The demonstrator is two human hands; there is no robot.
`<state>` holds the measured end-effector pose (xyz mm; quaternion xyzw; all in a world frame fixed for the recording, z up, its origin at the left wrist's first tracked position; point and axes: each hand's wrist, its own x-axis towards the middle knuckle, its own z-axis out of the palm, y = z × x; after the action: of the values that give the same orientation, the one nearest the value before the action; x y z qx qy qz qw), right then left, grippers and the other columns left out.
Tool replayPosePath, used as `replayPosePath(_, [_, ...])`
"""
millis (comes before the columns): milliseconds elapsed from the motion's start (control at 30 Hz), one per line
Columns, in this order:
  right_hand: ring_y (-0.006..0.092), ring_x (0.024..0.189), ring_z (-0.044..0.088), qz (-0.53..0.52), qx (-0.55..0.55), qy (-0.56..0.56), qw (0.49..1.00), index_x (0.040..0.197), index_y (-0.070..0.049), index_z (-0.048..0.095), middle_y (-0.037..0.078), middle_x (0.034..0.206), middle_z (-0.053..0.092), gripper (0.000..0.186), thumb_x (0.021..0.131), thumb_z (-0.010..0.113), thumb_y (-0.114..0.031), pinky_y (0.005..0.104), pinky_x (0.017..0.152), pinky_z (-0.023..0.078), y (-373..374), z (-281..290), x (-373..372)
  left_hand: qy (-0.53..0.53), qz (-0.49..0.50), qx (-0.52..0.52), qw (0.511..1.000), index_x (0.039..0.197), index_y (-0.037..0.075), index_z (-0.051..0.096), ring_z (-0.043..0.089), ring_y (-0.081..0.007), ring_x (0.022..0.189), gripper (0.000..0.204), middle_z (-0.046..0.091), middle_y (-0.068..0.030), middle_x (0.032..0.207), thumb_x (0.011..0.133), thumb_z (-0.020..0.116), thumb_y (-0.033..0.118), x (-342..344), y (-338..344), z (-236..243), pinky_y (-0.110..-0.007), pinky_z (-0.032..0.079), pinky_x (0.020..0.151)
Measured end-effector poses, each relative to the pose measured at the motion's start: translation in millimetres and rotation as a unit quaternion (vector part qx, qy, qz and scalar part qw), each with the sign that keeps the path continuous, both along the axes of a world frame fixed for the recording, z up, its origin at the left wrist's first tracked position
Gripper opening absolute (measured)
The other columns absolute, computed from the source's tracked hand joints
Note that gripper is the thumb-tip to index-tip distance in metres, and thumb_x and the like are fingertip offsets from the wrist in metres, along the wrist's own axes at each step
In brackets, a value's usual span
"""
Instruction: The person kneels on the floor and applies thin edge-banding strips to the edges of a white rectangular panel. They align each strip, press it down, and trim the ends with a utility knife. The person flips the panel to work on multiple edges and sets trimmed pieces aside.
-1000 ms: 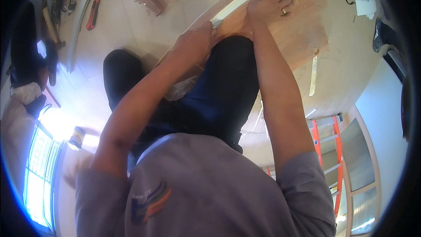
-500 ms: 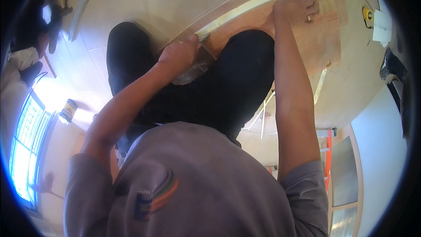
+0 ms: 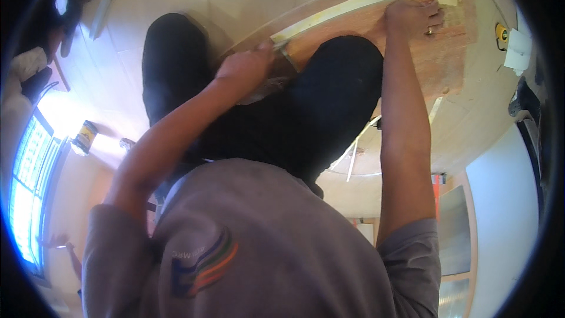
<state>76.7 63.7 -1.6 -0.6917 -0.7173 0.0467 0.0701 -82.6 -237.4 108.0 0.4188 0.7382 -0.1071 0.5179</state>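
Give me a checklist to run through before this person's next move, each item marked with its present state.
1. Left hand closed around small grey tool: ok.
2. Tool's exact kind clear: cannot tell, blurred.
3. Left hand near the lower-left end of the pale strip: ok.
4. Right hand on the board: ok.
5. Right knee off the board: cannot tell, they overlap in view.
6. Tape measure off the board: ok.

The board [image 3: 448,62] is reddish-brown, the strip [image 3: 353,7] creamy white, the trousers [image 3: 265,129] plain black, the shirt [image 3: 288,247] grey with a blue, green and orange emblem [image 3: 206,265].
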Motion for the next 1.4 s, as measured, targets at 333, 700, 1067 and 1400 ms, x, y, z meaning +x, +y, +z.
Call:
replayPosePath(333, [0.0355,0.142,0.023,-0.008,0.003,0.013,1.0,0.139,0.0,0.036,0.019,0.153,0.024,0.052,0.094,0.052,-0.02,0.0574,0.111,0.019,-4.6,5.8,-9.0,0.012,-0.015,-0.04,0.999,0.12,-0.001,0.048,0.069,-0.0451,0.093,0.038,0.07,-0.0273,0.095,0.105,0.042,0.033,-17.6,0.4,43.5,-0.054,0.054,0.082])
replayPosePath(700, [0.0402,0.147,0.022,-0.032,0.012,0.023,0.999,0.145,-0.003,0.04,0.019,0.154,0.034,0.056,0.092,0.047,-0.023,0.0635,0.114,0.016,-8.7,5.2,-9.7,-0.076,0.171,0.178,0.966,0.113,0.001,0.048,0.062,-0.0518,0.086,0.036,0.065,-0.0332,0.089,0.103,0.047,0.036,-14.5,120.0,-9.8,-0.06,0.046,0.077])
replayPosePath(1067, [0.0391,0.154,0.005,-0.081,-0.059,0.055,0.993,0.151,-0.007,0.037,0.016,0.165,0.02,0.063,0.094,0.051,-0.028,0.0636,0.118,0.002,-5.0,8.9,-13.3,-0.099,0.107,0.349,0.926,0.114,-0.003,0.056,0.065,-0.0488,0.089,0.04,0.067,-0.0316,0.092,0.103,0.046,0.035,62.6,363.0,-71.4,-0.056,0.05,0.079])
replayPosePath(1400, [0.0395,0.154,0.006,-0.087,-0.072,0.051,0.992,0.152,-0.009,0.037,0.015,0.165,0.018,0.06,0.096,0.049,-0.028,0.0635,0.118,0.003,-4.7,7.8,-10.3,-0.092,0.071,0.341,0.933,0.115,-0.003,0.057,0.065,-0.046,0.096,0.04,0.068,-0.0298,0.099,0.105,0.042,0.033,66.8,388.6,-69.7,-0.055,0.051,0.084])
